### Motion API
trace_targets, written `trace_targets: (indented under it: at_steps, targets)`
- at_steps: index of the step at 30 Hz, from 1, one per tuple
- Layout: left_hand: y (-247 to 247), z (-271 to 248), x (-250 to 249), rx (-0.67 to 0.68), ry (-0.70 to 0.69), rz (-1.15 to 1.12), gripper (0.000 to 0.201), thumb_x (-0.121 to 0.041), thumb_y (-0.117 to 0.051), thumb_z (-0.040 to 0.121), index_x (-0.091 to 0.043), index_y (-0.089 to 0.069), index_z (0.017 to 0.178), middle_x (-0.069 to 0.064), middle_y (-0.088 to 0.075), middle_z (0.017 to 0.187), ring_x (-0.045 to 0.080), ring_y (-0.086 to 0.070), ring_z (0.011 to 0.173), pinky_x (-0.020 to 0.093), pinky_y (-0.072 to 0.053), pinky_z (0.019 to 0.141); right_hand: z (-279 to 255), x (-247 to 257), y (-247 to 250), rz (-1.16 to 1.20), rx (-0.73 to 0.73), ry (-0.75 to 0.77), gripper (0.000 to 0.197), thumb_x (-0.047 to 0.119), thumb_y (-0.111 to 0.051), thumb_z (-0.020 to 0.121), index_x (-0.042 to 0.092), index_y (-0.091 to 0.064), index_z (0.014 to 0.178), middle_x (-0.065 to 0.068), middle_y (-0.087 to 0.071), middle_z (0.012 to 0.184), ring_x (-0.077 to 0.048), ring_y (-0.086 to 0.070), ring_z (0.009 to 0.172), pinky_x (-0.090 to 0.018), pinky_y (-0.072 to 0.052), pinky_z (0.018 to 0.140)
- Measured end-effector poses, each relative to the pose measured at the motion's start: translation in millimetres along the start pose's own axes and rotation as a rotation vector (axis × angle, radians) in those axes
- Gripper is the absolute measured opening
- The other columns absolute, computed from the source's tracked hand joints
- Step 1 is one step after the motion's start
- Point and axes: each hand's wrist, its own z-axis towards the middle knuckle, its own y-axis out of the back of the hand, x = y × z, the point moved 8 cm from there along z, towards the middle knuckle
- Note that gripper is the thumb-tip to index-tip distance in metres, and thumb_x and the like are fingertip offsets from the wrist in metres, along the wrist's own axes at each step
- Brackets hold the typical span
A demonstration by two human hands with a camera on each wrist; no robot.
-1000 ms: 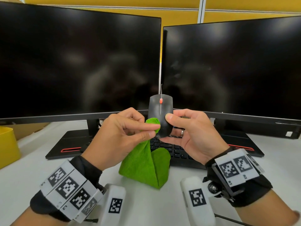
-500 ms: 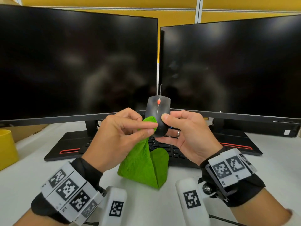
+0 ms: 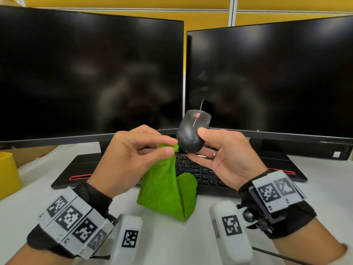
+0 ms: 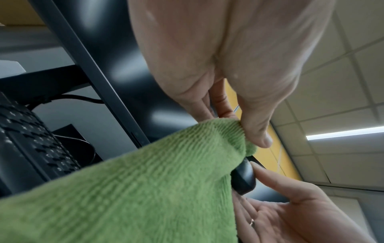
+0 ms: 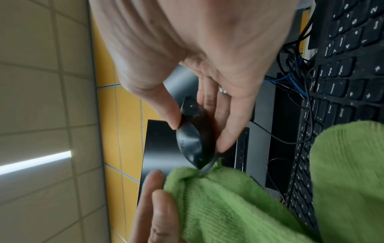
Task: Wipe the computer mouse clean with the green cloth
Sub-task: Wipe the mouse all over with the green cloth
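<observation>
Holding the black mouse (image 3: 191,132) up off the desk (image 3: 315,192), the right hand (image 3: 226,155) has its thumb on the top shell and its fingers curled under the belly, so the mouse is clamped between them in front of the gap between the 2 monitors. Its orange scroll wheel (image 3: 198,114) points up and away, and its cord drops toward the keyboard (image 3: 200,174). Just left of it, the left hand (image 3: 131,155) pinches a bunched corner of the green cloth (image 3: 168,192) between thumb and fingertips; the pinched tip sits right at the mouse's near left edge, and the right wrist view shows cloth touching the mouse's tip. Below the pinch, the cloth hangs down in a folded drape whose lower end lies near the desk, between the 2 wrists. A yellow bin (image 3: 7,174) stands at the far left, well apart from both hands.
</observation>
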Motion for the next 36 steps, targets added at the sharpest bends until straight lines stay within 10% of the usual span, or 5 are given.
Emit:
trace_targets:
  at_steps: [19, 25, 30, 36]
  targets:
    - [19.3, 1.2, 9.7, -0.188, 0.087, 0.198, 0.035, -0.048, -0.094, 0.052, -0.024, -0.082, 0.074, 0.005, -0.076, 0.071, 0.035, -0.073, 0.072, 0.056, -0.063, 0.074, -3.5, -9.1, -14.8, 0.061, 0.038, -0.027, 0.019, 0.003, -0.065, 0.095, -0.005, -0.071, 0.111, -0.029, -0.074, 0.116, -0.038, -0.077, 0.101, -0.046, -0.064, 0.085]
    - [28.7, 2.7, 22.5, -0.24, 0.108, 0.256, 0.02, -0.025, -0.09, 0.079, -0.026, -0.071, 0.081, 0.003, -0.072, 0.081, 0.021, -0.07, 0.07, 0.035, -0.058, 0.07, -2.7, -8.5, -8.5, -0.011, 0.036, -0.049, 0.018, 0.004, -0.066, 0.094, -0.005, -0.07, 0.109, -0.026, -0.077, 0.11, -0.04, -0.077, 0.098, -0.046, -0.064, 0.087]
    - [19.9, 3.2, 24.4, -0.159, 0.173, 0.345, 0.02, -0.013, -0.071, 0.097, -0.029, -0.083, 0.092, 0.001, -0.08, 0.087, 0.023, -0.075, 0.08, 0.04, -0.059, 0.077, -1.9, -12.1, -12.1, -0.156, 0.08, -0.039, 0.024, 0.006, -0.073, 0.089, 0.004, -0.063, 0.111, -0.017, -0.076, 0.095, -0.031, -0.074, 0.078, -0.043, -0.065, 0.082]
    - [2.1, 0.9, 41.2, -0.022, 0.414, -0.068, 0.073, -0.083, -0.059, 0.079, -0.016, -0.084, 0.095, 0.009, -0.056, 0.101, 0.021, -0.049, 0.098, 0.044, -0.037, 0.091, -4.3, -11.0, -17.0, -0.253, 0.168, -0.007, 0.033, 0.002, -0.076, 0.087, 0.002, -0.062, 0.116, -0.029, -0.075, 0.108, -0.036, -0.072, 0.089, -0.05, -0.061, 0.088]
